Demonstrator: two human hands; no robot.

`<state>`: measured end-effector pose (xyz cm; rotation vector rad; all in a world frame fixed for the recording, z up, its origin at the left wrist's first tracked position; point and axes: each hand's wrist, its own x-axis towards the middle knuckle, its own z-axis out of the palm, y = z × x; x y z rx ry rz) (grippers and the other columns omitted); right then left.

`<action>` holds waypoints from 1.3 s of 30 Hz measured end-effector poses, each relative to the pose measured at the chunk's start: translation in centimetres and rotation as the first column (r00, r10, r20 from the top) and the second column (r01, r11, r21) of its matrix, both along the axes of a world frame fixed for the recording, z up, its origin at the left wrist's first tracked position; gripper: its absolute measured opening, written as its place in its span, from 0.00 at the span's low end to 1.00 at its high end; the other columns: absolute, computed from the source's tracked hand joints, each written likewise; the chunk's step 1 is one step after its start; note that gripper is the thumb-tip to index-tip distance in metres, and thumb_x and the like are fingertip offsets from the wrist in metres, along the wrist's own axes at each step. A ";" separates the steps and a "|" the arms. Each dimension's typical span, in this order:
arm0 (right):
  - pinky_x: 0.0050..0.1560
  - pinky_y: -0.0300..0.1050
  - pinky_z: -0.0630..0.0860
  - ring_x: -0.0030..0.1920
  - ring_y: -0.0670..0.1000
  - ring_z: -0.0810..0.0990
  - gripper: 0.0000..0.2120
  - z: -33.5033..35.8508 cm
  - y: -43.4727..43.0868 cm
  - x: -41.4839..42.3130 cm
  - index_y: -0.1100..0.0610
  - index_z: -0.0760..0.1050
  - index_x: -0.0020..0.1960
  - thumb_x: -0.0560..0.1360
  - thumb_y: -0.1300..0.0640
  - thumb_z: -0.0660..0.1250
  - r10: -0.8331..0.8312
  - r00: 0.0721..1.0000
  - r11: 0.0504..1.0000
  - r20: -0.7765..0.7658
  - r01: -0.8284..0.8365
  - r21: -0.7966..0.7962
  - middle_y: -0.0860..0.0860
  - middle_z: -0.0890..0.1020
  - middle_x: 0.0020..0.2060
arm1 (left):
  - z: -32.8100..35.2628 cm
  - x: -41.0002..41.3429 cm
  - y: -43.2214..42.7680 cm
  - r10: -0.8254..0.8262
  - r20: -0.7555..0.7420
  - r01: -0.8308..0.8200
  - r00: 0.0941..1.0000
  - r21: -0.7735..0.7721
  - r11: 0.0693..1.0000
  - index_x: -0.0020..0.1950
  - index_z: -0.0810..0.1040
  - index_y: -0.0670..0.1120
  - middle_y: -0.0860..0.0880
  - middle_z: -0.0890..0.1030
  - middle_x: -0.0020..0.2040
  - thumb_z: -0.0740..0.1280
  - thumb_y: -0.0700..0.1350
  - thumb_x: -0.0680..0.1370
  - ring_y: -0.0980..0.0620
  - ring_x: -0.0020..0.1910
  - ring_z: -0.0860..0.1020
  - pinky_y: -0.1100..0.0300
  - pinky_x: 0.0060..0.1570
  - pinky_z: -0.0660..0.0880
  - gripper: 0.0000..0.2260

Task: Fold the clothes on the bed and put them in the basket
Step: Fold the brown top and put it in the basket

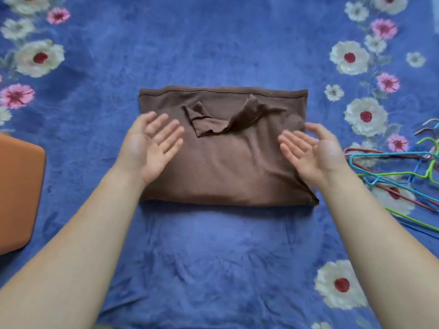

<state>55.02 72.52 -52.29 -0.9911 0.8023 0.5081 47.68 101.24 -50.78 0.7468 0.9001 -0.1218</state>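
On the bed, your left hand and right hand hover empty, unclenched; lifting the shirt may spill its sleeve.

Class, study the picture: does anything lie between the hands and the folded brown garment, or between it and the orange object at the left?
Nothing visible does. The left hand and right hand hover open over the brown garment. Only bare floral bedspread separates it from the orange object. The wire hangers lie on the opposite side.
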 end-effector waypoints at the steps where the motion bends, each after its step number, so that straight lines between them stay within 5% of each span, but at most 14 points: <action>1: 0.43 0.43 0.80 0.40 0.51 0.84 0.06 -0.8 0.3 -0.2 0.59 0.73 0.49 0.79 0.56 0.62 0.115 0.993 0.983 -0.025 -0.118 -0.144 0.57 0.82 0.46 | -1.0 -0.1 -0.6 -0.084 -0.074 0.093 0.994 0.131 0.987 0.54 0.77 0.49 0.47 0.82 0.55 0.62 0.50 0.80 0.51 0.50 0.82 0.59 0.53 0.77 0.08; 5: 0.39 0.39 0.75 0.34 0.49 0.78 0.06 -3.3 0.8 -1.1 0.56 0.73 0.44 0.79 0.63 0.61 0.363 0.926 0.814 -0.104 -0.370 -0.448 0.55 0.79 0.39 | -5.9 -0.8 -1.3 -0.125 -0.321 0.306 0.939 0.609 0.732 0.63 0.75 0.48 0.48 0.81 0.43 0.64 0.41 0.78 0.55 0.34 0.77 0.66 0.34 0.73 0.13; 7: 0.32 0.37 0.74 0.32 0.49 0.78 0.06 -4.2 1.0 0.1 0.57 0.75 0.51 0.78 0.64 0.61 0.425 0.903 0.728 -0.072 -0.387 -0.566 0.55 0.80 0.38 | -7.5 -0.1 -0.6 -0.167 -0.309 0.348 0.936 0.757 0.552 0.67 0.72 0.51 0.48 0.81 0.39 0.66 0.40 0.76 0.54 0.32 0.78 0.61 0.35 0.76 0.19; 12: 0.34 0.41 0.73 0.29 0.49 0.79 0.22 -6.6 3.2 5.3 0.51 0.70 0.68 0.75 0.63 0.60 0.677 0.735 0.459 0.018 -0.403 -0.792 0.53 0.82 0.35 | -8.9 4.9 0.4 -0.424 -0.371 0.481 0.826 0.856 0.188 0.73 0.62 0.65 0.53 0.81 0.34 0.70 0.39 0.72 0.54 0.36 0.80 0.57 0.42 0.75 0.36; 15: 0.29 0.40 0.73 0.29 0.50 0.83 0.29 -8.1 4.7 8.1 0.51 0.59 0.76 0.76 0.60 0.61 0.730 0.682 0.411 -0.038 -0.483 -0.773 0.52 0.84 0.35 | -9.6 7.7 0.9 -0.489 -0.486 0.568 0.725 0.823 0.024 0.68 0.71 0.62 0.54 0.81 0.33 0.69 0.40 0.73 0.54 0.34 0.81 0.57 0.44 0.76 0.28; 18: 0.24 0.39 0.70 0.26 0.53 0.82 0.19 -8.7 5.3 9.2 0.56 0.71 0.66 0.75 0.61 0.63 0.690 0.722 0.430 -0.055 -0.470 -0.771 0.52 0.83 0.29 | -10.0 9.2 1.0 -0.439 -0.421 0.512 0.794 0.852 0.108 0.49 0.82 0.55 0.53 0.80 0.29 0.66 0.46 0.77 0.54 0.24 0.78 0.60 0.36 0.74 0.06; 22: 0.22 0.39 0.69 0.25 0.53 0.80 0.05 -8.0 5.0 9.9 0.57 0.75 0.48 0.75 0.64 0.62 0.516 0.846 0.618 0.133 -0.260 -0.742 0.52 0.81 0.26 | -9.5 10.6 1.0 -0.458 -0.217 0.409 0.862 0.832 0.376 0.39 0.79 0.50 0.52 0.77 0.24 0.66 0.50 0.80 0.55 0.19 0.73 0.66 0.24 0.68 0.10; 25: 0.24 0.41 0.74 0.25 0.53 0.80 0.07 -7.3 5.1 11.0 0.54 0.73 0.44 0.76 0.65 0.61 0.439 0.864 0.672 0.248 -0.132 -0.729 0.53 0.81 0.28 | -9.1 12.3 1.0 -0.344 -0.158 0.313 0.926 0.830 0.462 0.40 0.78 0.48 0.52 0.76 0.25 0.65 0.49 0.80 0.57 0.20 0.73 0.67 0.22 0.68 0.10; 28: 0.41 0.47 0.81 0.34 0.48 0.84 0.04 -8.3 5.1 11.5 0.52 0.74 0.48 0.76 0.60 0.64 0.451 0.854 0.667 0.261 -0.128 -0.734 0.50 0.84 0.34 | -9.7 13.0 0.6 -0.215 -0.148 0.243 0.965 0.810 0.534 0.54 0.78 0.46 0.50 0.80 0.35 0.64 0.47 0.81 0.58 0.27 0.78 0.66 0.30 0.75 0.07; 31: 0.61 0.40 0.73 0.52 0.44 0.81 0.16 -9.1 5.1 9.6 0.53 0.75 0.63 0.75 0.57 0.67 0.673 0.707 0.470 0.217 -0.183 -0.863 0.46 0.84 0.50 | -11.0 10.4 -0.4 -0.318 -0.242 0.305 0.917 0.938 0.164 0.70 0.70 0.47 0.49 0.79 0.53 0.63 0.46 0.79 0.54 0.50 0.78 0.64 0.55 0.71 0.18; 33: 0.68 0.41 0.67 0.64 0.49 0.76 0.20 -9.5 4.7 6.5 0.58 0.73 0.68 0.77 0.57 0.65 0.860 0.470 0.294 0.197 -0.141 -0.945 0.51 0.80 0.61 | -12.2 6.7 -1.4 -0.468 -0.368 0.317 0.804 0.930 -0.187 0.73 0.68 0.46 0.44 0.73 0.67 0.59 0.49 0.80 0.47 0.66 0.70 0.56 0.67 0.63 0.22; 35: 0.73 0.51 0.62 0.72 0.53 0.68 0.23 -10.3 3.2 3.3 0.57 0.70 0.71 0.78 0.52 0.59 0.979 0.204 0.008 -0.009 -0.082 -0.997 0.54 0.73 0.70 | -13.1 2.9 -1.6 -0.470 -0.529 0.361 0.706 0.841 -0.404 0.74 0.66 0.48 0.43 0.64 0.75 0.54 0.53 0.79 0.43 0.74 0.61 0.46 0.70 0.59 0.24; 37: 0.73 0.53 0.58 0.75 0.53 0.63 0.25 -11.3 0.5 1.2 0.54 0.69 0.73 0.78 0.48 0.55 0.978 0.117 -0.175 -0.175 -0.017 -0.985 0.53 0.69 0.73 | -13.6 -0.2 -1.2 -0.393 -0.596 0.425 0.700 0.790 -0.441 0.75 0.65 0.50 0.43 0.61 0.77 0.54 0.54 0.79 0.42 0.75 0.58 0.42 0.71 0.57 0.24; 39: 0.70 0.54 0.61 0.72 0.55 0.67 0.24 -11.4 -2.5 -0.1 0.56 0.72 0.70 0.77 0.48 0.56 0.958 0.243 -0.157 -0.150 0.012 -0.987 0.55 0.72 0.71 | -13.3 -2.3 -0.5 -0.263 -0.589 0.492 0.764 0.796 -0.352 0.74 0.65 0.49 0.42 0.62 0.75 0.58 0.54 0.79 0.40 0.73 0.60 0.39 0.69 0.57 0.24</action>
